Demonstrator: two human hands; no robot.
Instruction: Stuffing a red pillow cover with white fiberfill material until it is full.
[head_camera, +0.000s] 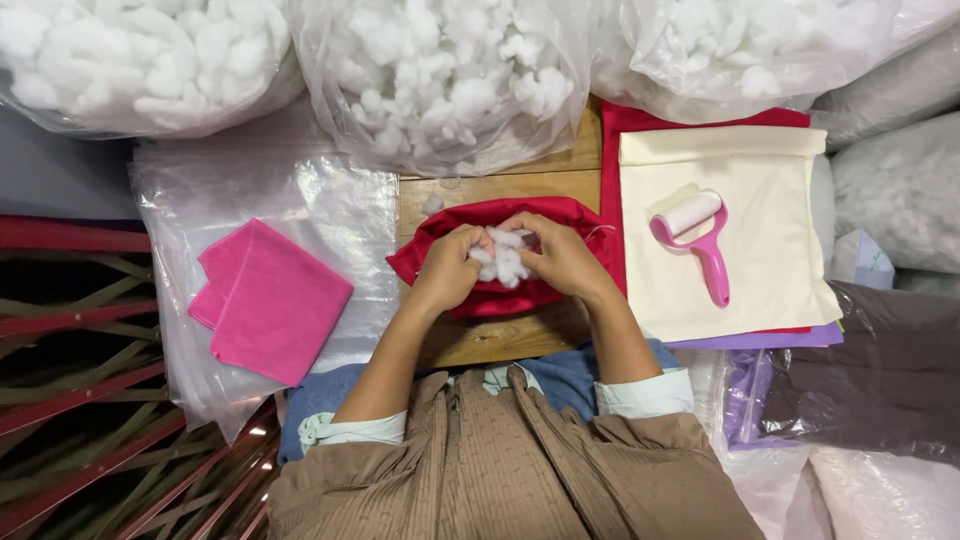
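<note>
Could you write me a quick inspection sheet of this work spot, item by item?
Surface: wooden table, partly under clear plastic sheeting.
Job's things: red fabric cover with white stuffing at its opening.
Clutter: folded pink cloth; pink lint roller on cream fabric; purple fabric beneath.
Hands: left hand and right hand both gripping the stuffing.
Cables: nothing seen.
Surroundings: clear bags of white stuffing behind; red slats at left.

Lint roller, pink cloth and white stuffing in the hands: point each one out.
lint roller (708, 262): head view, on its pink handle.
pink cloth (270, 300): head view, middle of the folded square.
white stuffing (507, 262): head view, tuft between the hands.
</note>
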